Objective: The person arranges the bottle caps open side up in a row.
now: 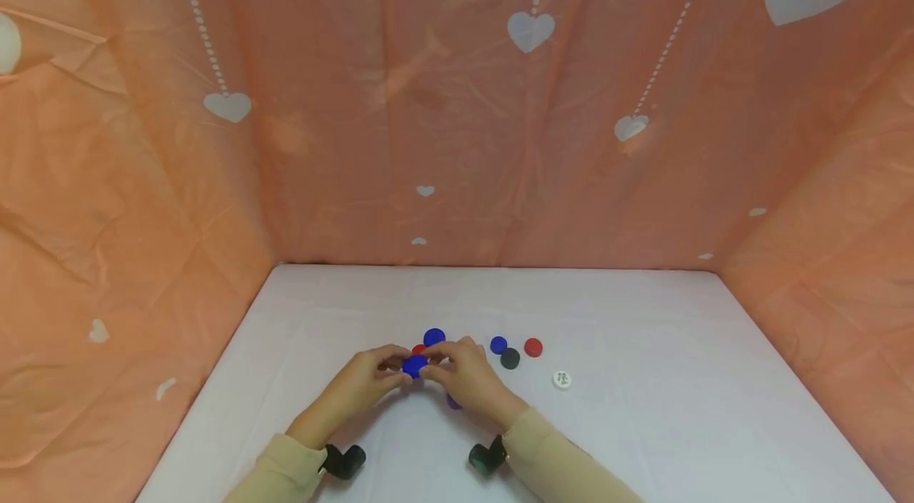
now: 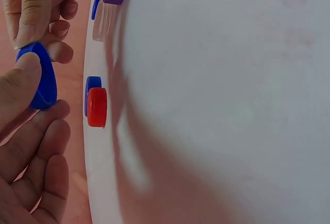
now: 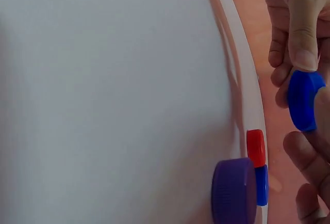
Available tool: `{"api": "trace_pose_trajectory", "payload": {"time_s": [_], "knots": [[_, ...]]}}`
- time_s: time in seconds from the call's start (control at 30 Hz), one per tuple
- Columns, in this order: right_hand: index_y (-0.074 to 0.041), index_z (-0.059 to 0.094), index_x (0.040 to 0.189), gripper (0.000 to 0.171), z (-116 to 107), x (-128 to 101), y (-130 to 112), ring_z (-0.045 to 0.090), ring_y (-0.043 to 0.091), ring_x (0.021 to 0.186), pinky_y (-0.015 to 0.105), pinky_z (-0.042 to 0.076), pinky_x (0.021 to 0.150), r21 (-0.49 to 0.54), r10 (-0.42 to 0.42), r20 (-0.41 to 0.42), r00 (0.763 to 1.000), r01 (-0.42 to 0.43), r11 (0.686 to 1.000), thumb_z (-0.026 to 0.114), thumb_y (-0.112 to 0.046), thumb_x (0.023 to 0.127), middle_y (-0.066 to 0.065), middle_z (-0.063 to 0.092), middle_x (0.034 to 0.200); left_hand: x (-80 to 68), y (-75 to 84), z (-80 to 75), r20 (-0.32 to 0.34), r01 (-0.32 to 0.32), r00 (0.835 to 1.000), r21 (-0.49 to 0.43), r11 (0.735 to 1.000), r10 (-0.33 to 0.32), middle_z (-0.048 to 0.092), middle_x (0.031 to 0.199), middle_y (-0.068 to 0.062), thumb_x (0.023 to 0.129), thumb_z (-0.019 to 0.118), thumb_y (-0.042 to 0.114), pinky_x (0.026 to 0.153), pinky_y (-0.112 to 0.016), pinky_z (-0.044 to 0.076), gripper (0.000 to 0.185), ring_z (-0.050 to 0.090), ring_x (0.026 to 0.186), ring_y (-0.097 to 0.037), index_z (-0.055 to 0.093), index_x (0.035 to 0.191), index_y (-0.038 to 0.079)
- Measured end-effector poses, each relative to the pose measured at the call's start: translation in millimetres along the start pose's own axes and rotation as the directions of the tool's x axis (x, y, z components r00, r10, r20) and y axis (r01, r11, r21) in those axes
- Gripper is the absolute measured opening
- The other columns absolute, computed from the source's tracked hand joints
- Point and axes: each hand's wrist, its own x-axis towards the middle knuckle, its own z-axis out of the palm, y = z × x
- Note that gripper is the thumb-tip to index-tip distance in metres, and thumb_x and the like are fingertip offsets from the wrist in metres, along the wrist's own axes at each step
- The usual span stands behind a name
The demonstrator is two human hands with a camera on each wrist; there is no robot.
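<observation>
Both hands meet over the middle of the white table (image 1: 643,424) and pinch one blue bottle cap (image 1: 414,365) between them, lifted a little off the surface. My left hand (image 1: 398,366) grips it from the left and my right hand (image 1: 432,362) from the right. The left wrist view shows the blue cap (image 2: 44,82) on edge between a thumb and fingers. In the right wrist view the same cap (image 3: 304,100) is held at the far right.
Just behind the hands lie a red cap (image 1: 419,349) and a blue cap (image 1: 434,337). A purple cap (image 1: 453,401) sits under my right hand. To the right lie blue (image 1: 498,344), black (image 1: 510,359), red (image 1: 532,347) and white (image 1: 562,379) caps. Orange cloth walls surround the table.
</observation>
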Motion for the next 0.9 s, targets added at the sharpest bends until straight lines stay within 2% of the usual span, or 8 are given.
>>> {"api": "trace_pose_trajectory", "payload": {"time_s": [0.13,0.3,0.47,0.67,0.73,0.9], "knots": [[-0.028,0.073,0.105,0.023,2,-3,-2,0.044,0.018,0.091,0.034,0.037,0.074,0.013,0.021,0.005,1.000,-0.021,1.000,0.066,-0.043,0.090,-0.013,0.057,0.088,-1.7,-3.7,0.9,0.022,0.002,1.000,-0.035,0.999,-0.001,0.069,0.103,0.000,0.091,0.069,0.023,0.082,-0.035,0.052,0.029,0.065,0.092,-0.016,0.065,0.115,0.008],[-0.024,0.073,0.107,0.024,5,-8,-4,0.044,0.017,0.089,0.034,0.035,0.074,-0.010,0.008,0.008,1.000,-0.008,1.000,0.065,-0.040,0.091,-0.013,0.057,0.088,-5.9,-8.9,0.8,0.050,-0.001,0.999,-0.047,0.999,0.003,0.069,0.103,0.002,0.093,0.066,0.024,0.082,-0.029,0.051,0.025,0.065,0.092,-0.013,0.066,0.113,0.010],[-0.023,0.073,0.109,0.023,9,-13,-5,0.045,0.010,0.086,0.032,0.032,0.076,-0.120,-0.056,0.027,0.998,0.059,0.991,0.065,-0.036,0.092,-0.017,0.059,0.089,-12.8,-12.9,-0.5,0.075,-0.010,0.997,-0.044,0.999,0.013,0.070,0.098,0.007,0.094,0.064,0.029,0.082,-0.028,0.050,0.024,0.064,0.092,-0.011,0.068,0.111,0.013],[-0.023,0.075,0.101,0.016,14,-16,-10,0.044,0.004,0.079,0.032,0.029,0.076,-0.227,-0.155,0.058,0.986,0.164,0.960,0.066,-0.031,0.092,-0.023,0.062,0.086,-19.9,-18.4,-3.7,0.113,-0.030,0.993,-0.033,0.999,0.034,0.069,0.098,0.012,0.095,0.062,0.029,0.085,-0.029,0.048,0.018,0.061,0.095,-0.010,0.071,0.106,0.017],[-0.023,0.076,0.099,0.015,15,-16,-12,0.043,0.004,0.078,0.032,0.028,0.076,-0.238,-0.170,0.062,0.983,0.180,0.954,0.065,-0.031,0.093,-0.024,0.062,0.084,-21.6,-20.0,-4.8,0.128,-0.030,0.991,-0.034,0.999,0.034,0.068,0.099,0.013,0.096,0.061,0.028,0.085,-0.028,0.048,0.016,0.060,0.096,-0.009,0.072,0.105,0.019],[-0.022,0.076,0.095,0.016,19,-17,-12,0.042,0.004,0.077,0.033,0.027,0.076,-0.233,-0.150,0.071,0.986,0.162,0.959,0.064,-0.032,0.093,-0.024,0.060,0.081,-24.1,-22.1,-6.6,0.149,-0.010,0.989,-0.023,1.000,0.014,0.067,0.099,0.014,0.096,0.061,0.026,0.086,-0.028,0.047,0.014,0.060,0.096,-0.008,0.072,0.104,0.021]]}}
